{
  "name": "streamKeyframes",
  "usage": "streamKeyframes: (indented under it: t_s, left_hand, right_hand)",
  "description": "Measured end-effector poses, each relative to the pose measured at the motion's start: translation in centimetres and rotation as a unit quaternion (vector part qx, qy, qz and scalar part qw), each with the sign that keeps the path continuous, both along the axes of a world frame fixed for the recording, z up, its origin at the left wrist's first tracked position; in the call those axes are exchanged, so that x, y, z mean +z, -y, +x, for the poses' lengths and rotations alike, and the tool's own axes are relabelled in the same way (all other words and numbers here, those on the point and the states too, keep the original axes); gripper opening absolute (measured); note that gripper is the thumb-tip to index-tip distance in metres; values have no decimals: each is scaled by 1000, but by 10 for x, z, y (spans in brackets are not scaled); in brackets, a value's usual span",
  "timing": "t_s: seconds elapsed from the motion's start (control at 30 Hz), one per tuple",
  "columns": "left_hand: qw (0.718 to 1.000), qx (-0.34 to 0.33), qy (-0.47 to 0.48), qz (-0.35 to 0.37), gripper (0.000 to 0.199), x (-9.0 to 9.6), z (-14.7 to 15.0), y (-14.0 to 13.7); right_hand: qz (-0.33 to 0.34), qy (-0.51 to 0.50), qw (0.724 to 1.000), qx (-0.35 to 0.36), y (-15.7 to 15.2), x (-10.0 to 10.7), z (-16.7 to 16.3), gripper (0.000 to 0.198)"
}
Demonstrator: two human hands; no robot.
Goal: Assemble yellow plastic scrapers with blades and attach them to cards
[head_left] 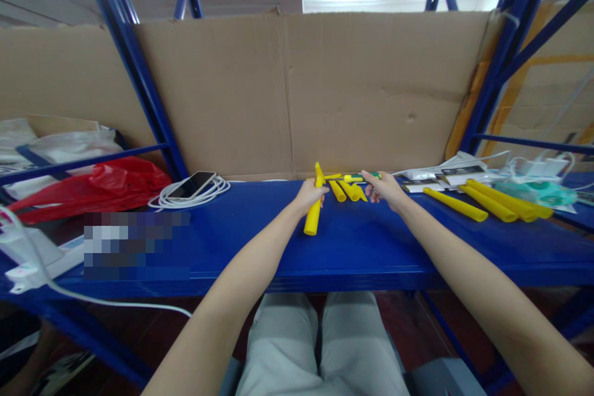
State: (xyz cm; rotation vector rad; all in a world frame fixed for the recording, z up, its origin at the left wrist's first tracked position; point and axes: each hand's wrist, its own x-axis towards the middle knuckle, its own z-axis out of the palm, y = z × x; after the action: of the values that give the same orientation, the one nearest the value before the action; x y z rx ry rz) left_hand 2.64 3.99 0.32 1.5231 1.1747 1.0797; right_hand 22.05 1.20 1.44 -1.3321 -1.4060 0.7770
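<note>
We count at least seven yellow tubes (312,220)
Plus one green-handled tool (354,178), one phone (199,182), one red bag (118,184); overlaps muddle our total.

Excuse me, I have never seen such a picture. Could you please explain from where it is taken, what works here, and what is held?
There is no machine here: a person works with a bare left hand and a bare right hand. The single picture comes from a camera worn on the person's head, looking forward and down.

The left hand holds a yellow piece. The right hand holds a tool with a green and yellow handle, apparently a screwdriver, pointing toward that piece.

On the blue table, more yellow pieces lie near the hands, and yellow tubes lie further right. At the left are a phone and a coiled white cable. Cardboard stands behind.
</note>
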Motion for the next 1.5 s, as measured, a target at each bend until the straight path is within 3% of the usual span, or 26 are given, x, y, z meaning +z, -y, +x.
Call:
streamKeyframes:
  t_s: [0.77,1.5]
  left_hand:
    - [999,2,-30,10,14,3,2,5]
    - [1000,1,-29,11,18,3,3,7]
  right_hand:
    - [-29,4,999,-27,1,3,1,25]
    - [-98,6,992,-84,4,6,2,45]
